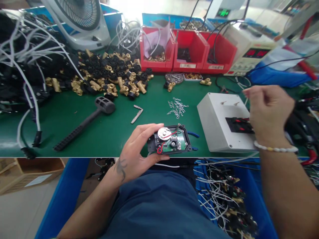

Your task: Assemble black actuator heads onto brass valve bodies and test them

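My left hand [137, 147] is closed round a small black open housing [170, 141] with a silver disc, a green board and red wires inside, held at the near edge of the green table [104, 132]. My right hand [267, 111] is raised over a white box [221, 122] with a black and red terminal block [238, 124]; its fingers are curled in, and what they pinch is hidden. A white bead bracelet sits on that wrist.
A heap of brass and black fittings [112, 78] lies at the back left beside white cables. A black mallet [84, 122], a bent metal piece [137, 114] and small wire clips [177, 108] lie mid-table. Red bins [191, 49], a fan and a power supply [251, 53] stand behind.
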`<action>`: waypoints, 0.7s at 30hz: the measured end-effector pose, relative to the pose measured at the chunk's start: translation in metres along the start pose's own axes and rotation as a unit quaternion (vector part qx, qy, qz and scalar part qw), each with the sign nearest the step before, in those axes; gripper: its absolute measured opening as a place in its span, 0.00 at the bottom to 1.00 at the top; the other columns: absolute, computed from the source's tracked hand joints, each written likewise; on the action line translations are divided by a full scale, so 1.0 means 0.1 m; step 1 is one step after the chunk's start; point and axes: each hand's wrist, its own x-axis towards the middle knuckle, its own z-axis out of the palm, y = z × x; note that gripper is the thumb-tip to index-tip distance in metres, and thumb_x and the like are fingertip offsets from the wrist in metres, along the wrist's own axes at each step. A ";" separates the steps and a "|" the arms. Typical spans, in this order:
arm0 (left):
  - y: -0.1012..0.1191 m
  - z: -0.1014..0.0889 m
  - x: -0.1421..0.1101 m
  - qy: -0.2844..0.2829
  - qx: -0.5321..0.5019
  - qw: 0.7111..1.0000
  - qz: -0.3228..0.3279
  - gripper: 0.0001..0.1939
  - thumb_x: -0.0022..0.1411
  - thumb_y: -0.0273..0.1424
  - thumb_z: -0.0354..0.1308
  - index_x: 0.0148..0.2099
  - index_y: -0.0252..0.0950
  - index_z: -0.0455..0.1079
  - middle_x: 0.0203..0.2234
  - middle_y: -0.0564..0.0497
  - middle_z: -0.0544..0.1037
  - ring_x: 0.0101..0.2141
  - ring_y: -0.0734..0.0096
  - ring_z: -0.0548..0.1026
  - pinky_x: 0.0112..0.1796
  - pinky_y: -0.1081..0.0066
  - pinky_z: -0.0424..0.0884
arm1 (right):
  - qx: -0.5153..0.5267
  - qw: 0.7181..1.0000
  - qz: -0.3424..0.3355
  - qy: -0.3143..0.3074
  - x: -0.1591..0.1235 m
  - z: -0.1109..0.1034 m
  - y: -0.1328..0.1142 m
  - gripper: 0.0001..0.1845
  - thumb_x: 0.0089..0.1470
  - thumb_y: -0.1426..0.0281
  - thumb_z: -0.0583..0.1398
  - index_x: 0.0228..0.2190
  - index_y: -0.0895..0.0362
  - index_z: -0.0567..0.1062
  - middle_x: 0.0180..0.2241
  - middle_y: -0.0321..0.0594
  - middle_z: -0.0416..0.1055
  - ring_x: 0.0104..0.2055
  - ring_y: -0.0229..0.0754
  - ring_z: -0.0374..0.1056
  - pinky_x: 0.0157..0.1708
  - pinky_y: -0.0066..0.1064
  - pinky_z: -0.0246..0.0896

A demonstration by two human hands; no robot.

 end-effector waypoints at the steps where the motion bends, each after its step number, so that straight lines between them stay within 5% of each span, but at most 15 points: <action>1: -0.02 0.01 0.00 -0.008 0.001 1.000 -0.019 0.31 0.62 0.38 0.68 0.63 0.38 0.64 0.55 0.45 0.74 0.56 0.65 0.72 0.57 0.69 0.70 | -0.006 0.998 -0.028 0.064 -0.04 -0.02 -0.01 0.17 0.66 0.71 0.57 0.36 0.70 0.82 0.35 0.53 0.78 0.39 0.38 0.73 0.41 0.30 0.60; 3: -0.08 0.03 0.00 -0.029 -0.002 0.998 -0.063 0.30 0.62 0.39 0.68 0.62 0.37 0.65 0.55 0.44 0.75 0.55 0.63 0.73 0.57 0.66 0.71 | 0.019 0.983 -0.093 0.157 -0.19 -0.05 -0.10 0.21 0.67 0.69 0.55 0.32 0.70 0.82 0.31 0.53 0.77 0.37 0.40 0.74 0.39 0.31 0.62; 5: -0.13 0.05 -0.01 -0.057 -0.012 0.993 -0.108 0.30 0.61 0.39 0.69 0.61 0.36 0.66 0.54 0.44 0.76 0.55 0.61 0.74 0.57 0.64 0.71 | 0.108 0.970 -0.132 0.171 -0.46 -0.05 -0.30 0.20 0.68 0.68 0.55 0.33 0.67 0.81 0.29 0.51 0.76 0.33 0.38 0.73 0.35 0.29 0.62; 7: -0.18 0.05 -0.03 -0.090 -0.012 0.986 -0.138 0.30 0.60 0.38 0.69 0.60 0.35 0.66 0.53 0.43 0.76 0.54 0.60 0.74 0.57 0.62 0.71 | 0.202 0.957 -0.175 0.113 -0.81 -0.03 -0.56 0.12 0.65 0.73 0.58 0.30 0.62 0.78 0.29 0.43 0.76 0.33 0.34 0.71 0.35 0.26 0.62; 9: -0.21 0.04 -0.04 -0.132 0.006 0.980 -0.152 0.29 0.62 0.37 0.68 0.61 0.35 0.65 0.54 0.43 0.76 0.55 0.60 0.73 0.58 0.60 0.71 | 0.307 0.929 -0.208 -0.008 -1.14 0.02 -0.81 0.07 0.63 0.77 0.59 0.33 0.59 0.76 0.33 0.39 0.76 0.36 0.32 0.72 0.36 0.23 0.65; 12: -0.25 -0.05 -0.02 -0.175 0.042 0.972 -0.153 0.31 0.65 0.39 0.65 0.65 0.36 0.63 0.58 0.41 0.73 0.60 0.58 0.70 0.61 0.57 0.68 | 0.389 0.888 -0.207 -0.129 -1.50 0.15 -1.07 0.07 0.64 0.77 0.57 0.36 0.57 0.75 0.34 0.35 0.75 0.37 0.30 0.72 0.38 0.20 0.66; 17: -0.38 -0.41 0.20 -0.085 0.168 0.967 -0.173 0.20 0.71 0.40 0.56 0.59 0.34 0.68 0.54 0.43 0.76 0.54 0.62 0.75 0.57 0.62 0.72 | 0.424 0.876 -0.153 -0.168 -1.72 0.37 -1.11 0.08 0.66 0.76 0.57 0.34 0.57 0.74 0.33 0.33 0.74 0.35 0.30 0.71 0.38 0.18 0.65; 21: -0.59 -0.76 0.55 -0.023 0.340 0.904 -0.259 0.15 0.71 0.35 0.52 0.53 0.32 0.71 0.48 0.43 0.77 0.48 0.63 0.77 0.52 0.65 0.74 | 0.416 0.876 -0.169 -0.177 -1.76 0.43 -1.08 0.08 0.65 0.75 0.58 0.34 0.57 0.75 0.32 0.34 0.74 0.34 0.31 0.71 0.36 0.20 0.64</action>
